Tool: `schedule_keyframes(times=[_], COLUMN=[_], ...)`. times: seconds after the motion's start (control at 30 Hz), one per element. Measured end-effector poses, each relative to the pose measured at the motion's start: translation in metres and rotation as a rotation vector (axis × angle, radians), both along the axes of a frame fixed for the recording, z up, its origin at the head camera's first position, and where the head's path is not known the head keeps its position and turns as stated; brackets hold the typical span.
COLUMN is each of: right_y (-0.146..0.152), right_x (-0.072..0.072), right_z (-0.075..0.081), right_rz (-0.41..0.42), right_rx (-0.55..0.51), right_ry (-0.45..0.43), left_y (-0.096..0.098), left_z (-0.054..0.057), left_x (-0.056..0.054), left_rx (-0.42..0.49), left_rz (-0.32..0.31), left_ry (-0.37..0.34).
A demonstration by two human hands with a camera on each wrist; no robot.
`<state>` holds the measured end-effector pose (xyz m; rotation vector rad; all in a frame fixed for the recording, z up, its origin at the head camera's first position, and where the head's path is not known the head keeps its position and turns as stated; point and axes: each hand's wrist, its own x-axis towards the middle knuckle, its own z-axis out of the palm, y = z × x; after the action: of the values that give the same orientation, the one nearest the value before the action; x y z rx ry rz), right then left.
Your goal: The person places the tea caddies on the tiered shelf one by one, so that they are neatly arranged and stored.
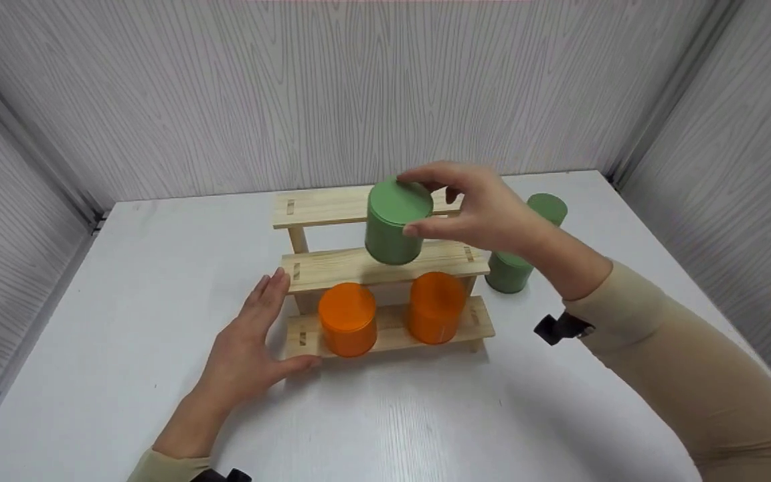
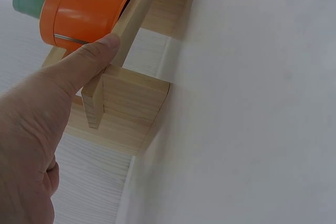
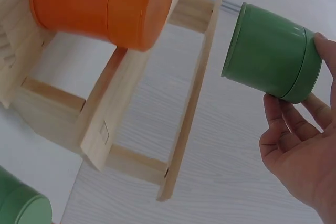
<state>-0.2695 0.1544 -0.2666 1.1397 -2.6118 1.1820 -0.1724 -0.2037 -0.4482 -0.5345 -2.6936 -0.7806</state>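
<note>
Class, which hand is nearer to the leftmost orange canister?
Left. The left hand is beside that orange canister, at the bottom shelf's left end; the right hand is higher and farther away, gripping a green canister.

High, forward-down head view; close wrist views; shelf (image 1: 349,269) in all three.

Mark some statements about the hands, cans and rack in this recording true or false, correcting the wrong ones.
1. The right hand holds a green can. True.
2. Both orange cans stand on the top shelf. False: the orange cans stand on the bottom shelf.
3. The left hand grips an orange can. False: the left hand's thumb lies against the rack.
4. The rack has three shelves. True.
</note>
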Motion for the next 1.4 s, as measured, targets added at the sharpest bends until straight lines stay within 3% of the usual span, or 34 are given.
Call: schedule_keyframes(times=[0.27, 0.57, 1.0, 1.4], right_y=[-0.029, -0.048, -0.066, -0.076], right_x=[-0.003, -0.006, -0.005, -0.008], right_z=[-0.016, -0.028, -0.038, -0.045], right_rz=[0.017, 0.026, 0.049, 0.054], right_rx=[0.026, 0.017, -0.001, 0.024], right_ry=[0.024, 0.002, -0.049, -0.037], left_y=[0.001, 0.001, 0.000, 0.000], left_z=[0.000, -0.001, 0.001, 0.001], left_x=[0.000, 0.000, 0.000, 0.000], left_rx=[0.008, 0.029, 0.019, 0.014], left_rz=[0.003, -0.013, -0.013, -0.012], left_ry=[-0.023, 0.002, -0.023, -0.025])
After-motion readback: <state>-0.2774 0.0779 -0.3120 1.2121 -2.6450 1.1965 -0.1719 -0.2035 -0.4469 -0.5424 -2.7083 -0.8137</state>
